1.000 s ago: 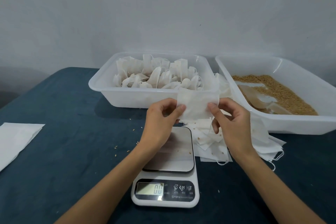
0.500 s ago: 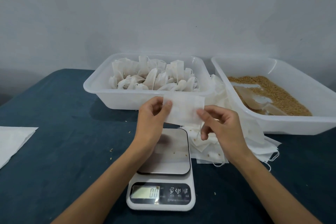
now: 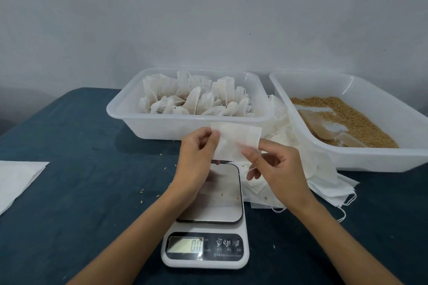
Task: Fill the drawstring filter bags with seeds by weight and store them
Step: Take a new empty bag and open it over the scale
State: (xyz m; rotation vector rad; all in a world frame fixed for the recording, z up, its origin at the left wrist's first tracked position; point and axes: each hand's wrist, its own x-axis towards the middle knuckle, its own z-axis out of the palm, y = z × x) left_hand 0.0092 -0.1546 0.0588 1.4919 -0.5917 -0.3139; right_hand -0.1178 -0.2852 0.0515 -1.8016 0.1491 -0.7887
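Observation:
An empty white filter bag (image 3: 236, 140) hangs flat above the far edge of the kitchen scale (image 3: 209, 210). My left hand (image 3: 196, 159) pinches its left edge. My right hand (image 3: 278, 169) pinches its lower right part between thumb and forefinger. The scale's display reads zero and its steel platform holds only a few stray seeds. A pile of empty bags (image 3: 301, 169) lies right of the scale. The left white bin (image 3: 129, 113) holds several filled, tied bags (image 3: 196, 99). The right bin (image 3: 393, 157) holds golden seeds (image 3: 347, 113) and a clear scoop (image 3: 324, 125).
A dark blue cloth covers the table (image 3: 81, 192), with loose seeds scattered left of the scale. A white sheet (image 3: 16, 180) lies at the table's left edge. A grey wall stands close behind the bins.
Both hands have drawn the bag down and toward me, closer to the scale. My right fingers have shifted from the bag's right edge to its lower right part.

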